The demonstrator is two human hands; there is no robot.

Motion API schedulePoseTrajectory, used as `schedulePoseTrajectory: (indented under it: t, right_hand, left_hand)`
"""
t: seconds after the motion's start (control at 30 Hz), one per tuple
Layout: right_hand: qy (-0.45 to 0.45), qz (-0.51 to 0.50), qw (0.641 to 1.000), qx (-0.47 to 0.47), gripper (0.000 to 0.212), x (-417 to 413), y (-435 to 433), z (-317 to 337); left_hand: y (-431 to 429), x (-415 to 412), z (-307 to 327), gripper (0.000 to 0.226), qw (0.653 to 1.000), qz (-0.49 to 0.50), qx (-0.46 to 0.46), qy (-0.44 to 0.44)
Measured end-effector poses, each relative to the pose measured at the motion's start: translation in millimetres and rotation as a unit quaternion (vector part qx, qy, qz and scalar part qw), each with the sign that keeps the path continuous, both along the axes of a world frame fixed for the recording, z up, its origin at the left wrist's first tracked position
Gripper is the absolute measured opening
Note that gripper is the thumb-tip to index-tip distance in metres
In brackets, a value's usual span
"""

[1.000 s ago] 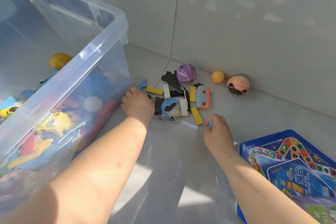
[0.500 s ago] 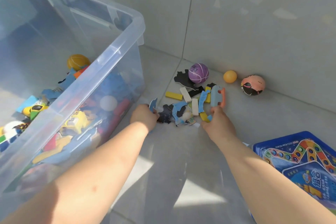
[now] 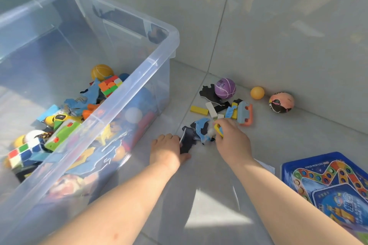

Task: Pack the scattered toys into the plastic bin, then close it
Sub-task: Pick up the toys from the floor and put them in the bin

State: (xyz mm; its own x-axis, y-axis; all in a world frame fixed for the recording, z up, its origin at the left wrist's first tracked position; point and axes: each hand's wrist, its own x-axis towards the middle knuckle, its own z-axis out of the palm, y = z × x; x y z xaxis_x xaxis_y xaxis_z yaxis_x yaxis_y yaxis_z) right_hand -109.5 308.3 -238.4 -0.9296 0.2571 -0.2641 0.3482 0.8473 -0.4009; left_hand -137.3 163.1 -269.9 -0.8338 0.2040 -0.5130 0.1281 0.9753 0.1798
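The clear plastic bin (image 3: pixel 127 89) stands open on the left, holding several toys such as puzzle cubes and a yellow ball. On the floor to its right lies a pile of flat foam puzzle pieces (image 3: pixel 201 131) and small blocks. My left hand (image 3: pixel 167 148) grips dark puzzle pieces at the pile's left edge. My right hand (image 3: pixel 232 141) pinches a yellow block (image 3: pixel 218 129) at the pile's right side. A purple ball (image 3: pixel 225 88), an orange ball (image 3: pixel 257 92) and a pink-and-black ball (image 3: pixel 281 102) lie along the wall.
A blue board-game box (image 3: pixel 326 187) lies on the floor at the lower right. A yellow block (image 3: pixel 199 110), a white block (image 3: pixel 211 110) and a blue-and-orange foam piece (image 3: pixel 245 113) lie behind the pile. Tiled walls meet in a corner close behind the toys.
Both hands have drawn the puzzle pieces toward me and closer together. My right hand now pinches a yellow block. The view has swung left, showing more of the bin's inside.
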Motion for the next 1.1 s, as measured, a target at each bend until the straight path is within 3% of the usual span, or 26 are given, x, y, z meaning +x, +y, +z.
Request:
schedulePoseTrajectory:
  t: [0.1,0.23,0.37,0.63,0.8,0.9,1.0,1.1]
  right_hand:
    - [-0.034,0.036,0.999,0.000,0.030,-15.0,-11.9,-4.2]
    - [-0.096,0.035,0.995,-0.008,0.051,-21.3,-22.8,-14.5]
    - [-0.130,-0.026,0.990,-0.046,0.065,-25.4,-30.6,-21.2]
    - [-0.209,0.010,0.978,-0.007,0.060,-21.7,-26.9,-12.6]
    - [-0.176,0.000,0.983,-0.054,0.056,5.1,-25.8,-14.5]
    - [-0.142,-0.008,0.985,-0.097,0.053,15.4,-22.2,-3.2]
    - [-0.087,-0.034,0.985,-0.144,0.055,12.5,-21.2,25.8]
    - [0.017,-0.033,0.978,-0.205,0.049,3.9,-32.6,67.1]
  left_hand:
    - [3.0,-1.8,-0.1,0.042,1.000,0.004,0.001,-0.017]
    - [-1.4,0.4,3.2,0.027,0.996,0.057,0.056,-0.034]
    - [-14.2,6.6,9.4,0.023,0.988,0.094,0.117,-0.038]
    - [-29.8,18.9,49.9,0.011,0.974,0.085,0.211,-0.024]
    - [-22.7,36.2,110.6,0.018,0.971,0.001,0.240,-0.003]
    - [-26.7,38.4,152.1,0.018,0.967,-0.069,0.226,0.095]
    - [-52.4,24.7,185.2,0.004,0.911,-0.157,0.200,0.325]
    - [-91.7,8.6,208.3,0.016,0.875,-0.117,0.165,0.439]
